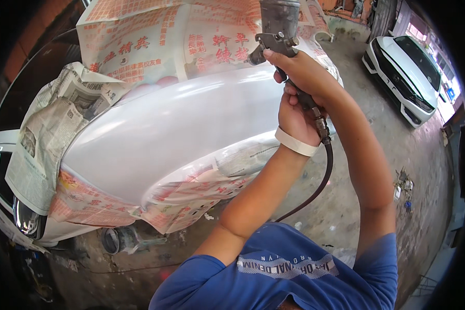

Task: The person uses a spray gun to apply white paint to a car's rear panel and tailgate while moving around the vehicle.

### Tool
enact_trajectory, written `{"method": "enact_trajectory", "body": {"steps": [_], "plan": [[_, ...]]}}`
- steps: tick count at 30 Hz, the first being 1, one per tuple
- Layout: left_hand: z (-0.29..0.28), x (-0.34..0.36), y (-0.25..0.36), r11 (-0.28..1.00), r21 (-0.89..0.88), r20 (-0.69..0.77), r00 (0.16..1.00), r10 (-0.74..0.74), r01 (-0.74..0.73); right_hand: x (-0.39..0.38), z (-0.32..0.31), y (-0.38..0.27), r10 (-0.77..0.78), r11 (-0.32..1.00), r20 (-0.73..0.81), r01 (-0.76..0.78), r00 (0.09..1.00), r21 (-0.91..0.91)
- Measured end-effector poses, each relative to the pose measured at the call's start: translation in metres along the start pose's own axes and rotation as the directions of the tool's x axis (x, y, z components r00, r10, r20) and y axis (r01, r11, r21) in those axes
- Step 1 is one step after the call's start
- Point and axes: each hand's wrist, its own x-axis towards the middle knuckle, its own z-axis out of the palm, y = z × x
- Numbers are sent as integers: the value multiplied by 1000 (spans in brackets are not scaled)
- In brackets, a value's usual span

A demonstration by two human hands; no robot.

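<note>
Spray gun in the right hand, fingers curled round it; left hand closed lower, by the hose. It's beside the car's wheel-arch panel. I'd call that mostly coated, newspaper masking still on.

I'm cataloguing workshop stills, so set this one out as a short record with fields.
Tool: spray gun with a grey cup on top
Right grip: wrapped around the spray gun
Left grip: at the handle's lower end; how firmly closed is unclear
Line: dark hose hanging from the handle's base
Surface: white car body panel
Masking: grey newspaper at left; red-printed sheets above and below
Background: white car, upper right
</note>
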Motion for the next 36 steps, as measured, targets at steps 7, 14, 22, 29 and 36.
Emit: {"method": "enact_trajectory", "body": {"steps": [7,14,22,29,36], "plan": [[1,-38,66,990,116,150,987,59,-77,-9,64,-45,-31,1000,65,31,997,6],[29,-84,132,970,168,14,985,174,-174,-28,127,-102,-57,998,196,53,979,22],[34,-123,180,909,183,259,910,323,-374,-22,178,-125,-175,984,317,173,932,37],[47,-146,177,946,77,146,942,303,-316,-58,182,-130,-311,949,289,277,905,152],[39,-144,176,962,139,139,966,216,-235,-55,188,-120,-388,921,161,387,908,35]]}}
